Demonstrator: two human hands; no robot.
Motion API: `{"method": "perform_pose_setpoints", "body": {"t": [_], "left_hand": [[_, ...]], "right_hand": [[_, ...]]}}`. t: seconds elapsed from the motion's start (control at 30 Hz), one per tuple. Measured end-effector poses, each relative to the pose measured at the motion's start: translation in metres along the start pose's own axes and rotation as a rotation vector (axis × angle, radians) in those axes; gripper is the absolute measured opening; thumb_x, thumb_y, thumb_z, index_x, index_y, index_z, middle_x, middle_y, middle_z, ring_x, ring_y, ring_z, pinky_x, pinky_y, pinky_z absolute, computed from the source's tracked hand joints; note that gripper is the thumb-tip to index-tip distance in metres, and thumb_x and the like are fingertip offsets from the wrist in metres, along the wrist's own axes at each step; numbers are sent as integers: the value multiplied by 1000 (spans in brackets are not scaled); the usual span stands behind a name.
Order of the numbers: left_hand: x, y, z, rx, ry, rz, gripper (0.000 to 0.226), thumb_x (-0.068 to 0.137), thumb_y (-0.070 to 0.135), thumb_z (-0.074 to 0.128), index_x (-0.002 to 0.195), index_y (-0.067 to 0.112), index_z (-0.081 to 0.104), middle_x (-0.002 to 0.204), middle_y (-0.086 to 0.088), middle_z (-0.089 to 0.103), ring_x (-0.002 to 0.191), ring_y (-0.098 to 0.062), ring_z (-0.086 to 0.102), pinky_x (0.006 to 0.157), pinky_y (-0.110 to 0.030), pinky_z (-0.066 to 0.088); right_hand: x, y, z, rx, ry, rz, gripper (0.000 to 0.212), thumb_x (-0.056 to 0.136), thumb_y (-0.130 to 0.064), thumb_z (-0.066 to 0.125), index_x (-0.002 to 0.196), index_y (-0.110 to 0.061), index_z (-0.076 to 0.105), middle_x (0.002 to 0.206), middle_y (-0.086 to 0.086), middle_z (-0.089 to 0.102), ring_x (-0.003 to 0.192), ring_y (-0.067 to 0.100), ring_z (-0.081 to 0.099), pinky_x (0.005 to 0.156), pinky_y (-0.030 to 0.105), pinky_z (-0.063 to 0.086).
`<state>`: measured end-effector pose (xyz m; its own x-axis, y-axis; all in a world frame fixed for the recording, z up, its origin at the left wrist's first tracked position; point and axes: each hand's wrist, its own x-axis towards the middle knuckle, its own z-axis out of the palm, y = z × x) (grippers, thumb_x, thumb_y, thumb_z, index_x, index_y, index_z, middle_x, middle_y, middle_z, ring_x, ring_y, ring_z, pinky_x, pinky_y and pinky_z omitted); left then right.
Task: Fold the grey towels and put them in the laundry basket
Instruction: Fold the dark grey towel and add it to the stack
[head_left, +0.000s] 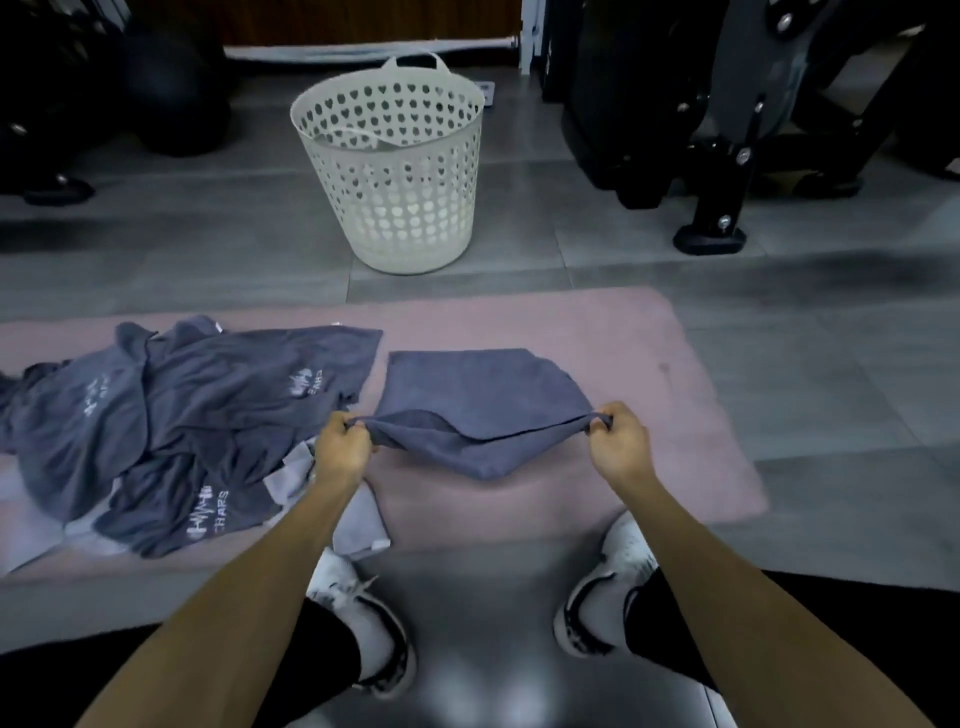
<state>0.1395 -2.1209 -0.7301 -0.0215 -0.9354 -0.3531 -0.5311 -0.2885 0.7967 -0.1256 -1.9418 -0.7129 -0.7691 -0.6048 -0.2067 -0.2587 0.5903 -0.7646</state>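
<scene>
- Your left hand pinches the near left corner of a grey towel, fingers curled tight round the cloth.
- Your right hand pinches the near right corner the same way, so the near edge hangs lifted between your hands and sags in the middle.
- The far part of that towel lies flat on the pink mat, directly ahead of you.
- A heap of unfolded grey towels with white lettering sits on the mat to your left, just beside the one you hold.
- The white laundry basket stands upright on the grey floor beyond the mat, well apart from the towels.
- Your white shoes rest at the mat's near edge.
</scene>
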Motion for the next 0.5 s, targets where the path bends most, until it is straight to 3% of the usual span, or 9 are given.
{"method": "perform_pose_setpoints", "body": {"t": [0.07, 0.13, 0.27, 0.37, 0.5], "left_hand": [[-11, -22, -1, 41, 5, -13, 16, 95, 7, 41, 83, 13, 50, 79, -13, 54, 81, -33, 58, 78, -49, 54], [-15, -42, -1, 59, -18, -18, 19, 94, 12, 43, 78, 19, 49, 87, -15, 58, 85, -36, 61, 80, -52, 54], [-8, -84, 2, 41, -50, -28, 10, 83, 22, 44, 76, 16, 49, 88, -21, 65, 82, -38, 66, 78, -58, 54], [-18, -87, 2, 49, -56, -40, 10, 83, 19, 45, 75, 16, 51, 82, -19, 66, 79, -40, 66, 76, -55, 56], [-13, -75, 12, 33, -53, -27, 17, 85, 12, 47, 71, 20, 52, 71, -9, 59, 75, -35, 65, 78, -55, 56]], "right_hand": [[-19, 21, 8, 3, -8, 35, 11, 92, -1, 44, 90, -6, 54, 93, 12, 58, 83, 27, 53, 65, 25, 34], [-35, 36, 14, 2, -6, 78, 12, 91, -3, 45, 93, -7, 56, 96, 12, 60, 86, 27, 53, 71, 25, 36], [-55, 56, 21, -24, -21, 98, 17, 89, -5, 46, 99, -5, 60, 101, 12, 63, 89, 27, 55, 76, 30, 41], [-60, 64, 27, -60, -35, 93, 17, 90, -7, 46, 101, -5, 59, 104, 14, 64, 97, 32, 58, 83, 36, 46], [-51, 60, 35, -51, 7, 29, 18, 91, -8, 46, 101, -4, 60, 100, 15, 66, 94, 33, 60, 82, 37, 47]]}}
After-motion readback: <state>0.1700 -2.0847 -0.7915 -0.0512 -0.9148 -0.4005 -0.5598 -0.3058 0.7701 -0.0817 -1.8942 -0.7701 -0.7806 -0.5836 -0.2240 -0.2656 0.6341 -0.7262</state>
